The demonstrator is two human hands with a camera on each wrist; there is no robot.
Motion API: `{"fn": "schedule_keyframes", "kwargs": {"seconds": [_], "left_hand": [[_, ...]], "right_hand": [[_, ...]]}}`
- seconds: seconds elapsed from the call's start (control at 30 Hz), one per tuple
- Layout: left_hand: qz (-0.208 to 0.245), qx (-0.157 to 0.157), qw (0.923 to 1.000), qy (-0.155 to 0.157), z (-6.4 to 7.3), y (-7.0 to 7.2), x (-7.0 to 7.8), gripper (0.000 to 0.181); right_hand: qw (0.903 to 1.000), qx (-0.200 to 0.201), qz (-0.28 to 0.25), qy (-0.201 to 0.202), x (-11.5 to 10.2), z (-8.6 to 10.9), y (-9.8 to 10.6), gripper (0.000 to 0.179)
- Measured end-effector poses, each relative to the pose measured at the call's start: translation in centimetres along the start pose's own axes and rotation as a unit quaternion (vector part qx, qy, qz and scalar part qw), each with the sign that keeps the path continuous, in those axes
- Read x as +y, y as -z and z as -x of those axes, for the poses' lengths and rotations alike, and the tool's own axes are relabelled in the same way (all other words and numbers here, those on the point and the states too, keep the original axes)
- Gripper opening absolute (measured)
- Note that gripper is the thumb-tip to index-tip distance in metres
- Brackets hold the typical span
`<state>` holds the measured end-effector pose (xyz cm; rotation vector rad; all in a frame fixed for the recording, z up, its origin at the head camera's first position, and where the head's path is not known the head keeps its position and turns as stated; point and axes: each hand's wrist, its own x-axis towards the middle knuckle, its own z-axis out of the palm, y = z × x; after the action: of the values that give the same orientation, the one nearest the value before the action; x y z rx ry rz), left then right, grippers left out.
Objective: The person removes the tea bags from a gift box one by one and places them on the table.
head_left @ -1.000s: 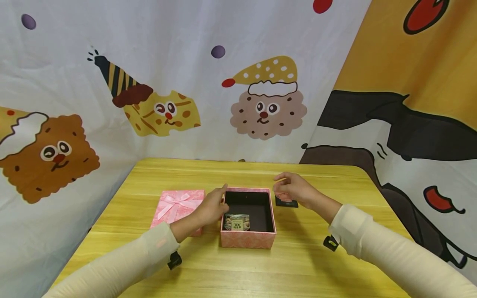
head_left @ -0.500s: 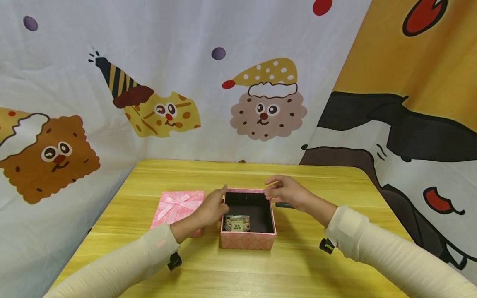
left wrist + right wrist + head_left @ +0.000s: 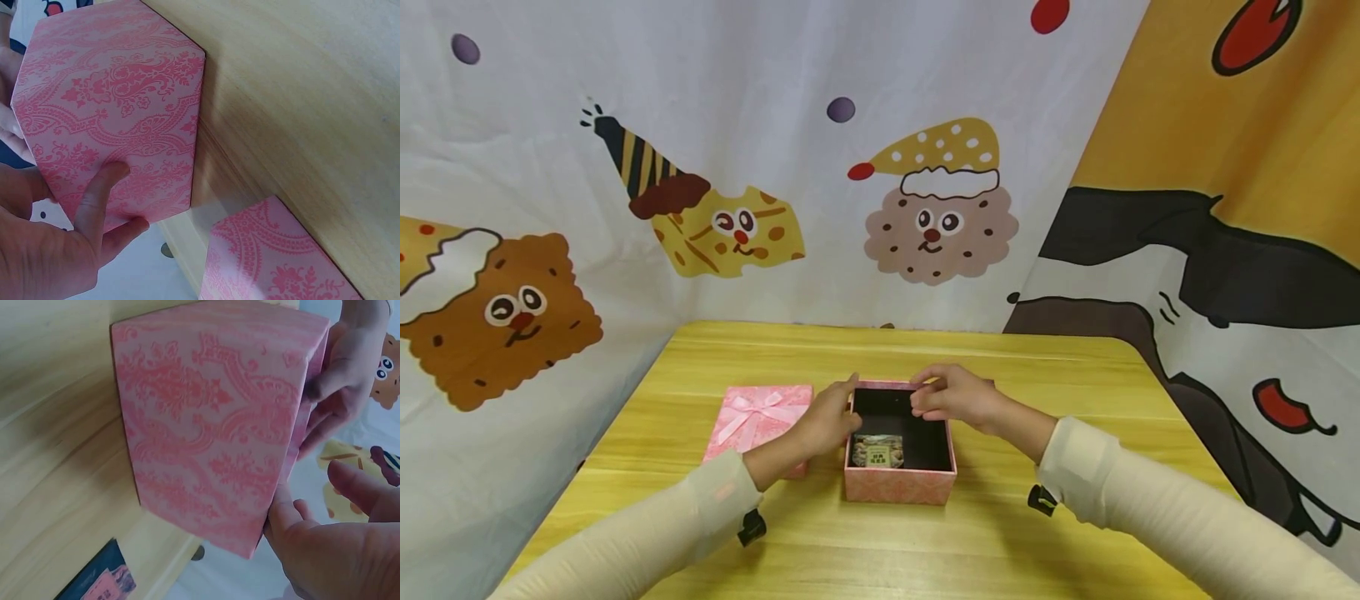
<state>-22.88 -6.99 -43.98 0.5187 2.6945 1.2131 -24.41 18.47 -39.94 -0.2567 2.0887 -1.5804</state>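
A pink patterned gift box point(image 3: 898, 485) with a black inside stands uncovered on the table. My left hand point(image 3: 829, 419) grips its left wall, with the thumb over the rim and fingers point(image 3: 100, 197) against the outside. Inside, at the front left, lies a small printed packet point(image 3: 878, 451) in green and brown. My right hand point(image 3: 958, 398) is over the box's right rim, its fingertips above the opening. In the right wrist view its thumb stands away from the fingers, with nothing visible between them.
A pink lid point(image 3: 758, 412) with a ribbon bow lies left of the box, partly behind my left arm. A dark packet with a pink label point(image 3: 107, 580) lies on the wooden table point(image 3: 820, 550) to the box's right. A cartoon-printed curtain point(image 3: 820, 250) hangs behind.
My right hand has moved left from above the dark packet to over the box's right rim. The left hand, box and lid have stayed in place.
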Motion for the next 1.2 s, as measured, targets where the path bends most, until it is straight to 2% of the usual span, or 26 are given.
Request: {"fn": "schedule_keyframes", "kwargs": {"seconds": [0.27, 0.4, 0.6, 0.67, 0.8, 1.0, 1.1, 1.2], "left_hand": [[0.009, -0.003, 0.9999, 0.008, 0.1, 0.0, 0.2, 0.077], [0.004, -0.004, 0.9999, 0.01, 0.0, -0.1, 0.3, 0.077], [-0.013, 0.0, 0.9999, 0.006, 0.0, -0.2, 0.3, 0.077], [-0.011, -0.002, 0.9999, 0.007, 0.1, -0.1, 0.3, 0.076], [-0.007, -0.009, 0.9999, 0.013, 0.1, -0.1, 0.4, 0.076], [-0.007, -0.012, 0.9998, 0.015, 0.1, 0.0, 0.3, 0.075], [-0.01, -0.01, 0.9998, 0.013, 0.0, 0.0, 0.2, 0.074], [-0.012, -0.006, 0.9998, 0.011, 0.0, 0.0, 0.2, 0.075]], "right_hand": [[0.9996, -0.02, 0.017, -0.014, 0.1, -0.7, -1.9, 0.041], [0.9989, -0.016, 0.036, -0.025, 0.5, -1.3, -2.8, 0.039], [0.9899, -0.009, 0.141, -0.008, 0.9, -1.9, -4.3, 0.045], [0.9867, -0.016, 0.162, -0.006, 0.9, -1.9, -4.5, 0.048], [0.9851, -0.028, 0.169, -0.014, 1.0, -1.9, -4.5, 0.052], [0.9839, -0.027, 0.176, -0.015, 0.9, -1.9, -4.7, 0.05], [0.9775, -0.023, 0.21, -0.006, 1.0, -2.0, -4.9, 0.049], [0.9666, -0.026, 0.255, 0.001, 1.0, -2.2, -5.1, 0.05]]}}
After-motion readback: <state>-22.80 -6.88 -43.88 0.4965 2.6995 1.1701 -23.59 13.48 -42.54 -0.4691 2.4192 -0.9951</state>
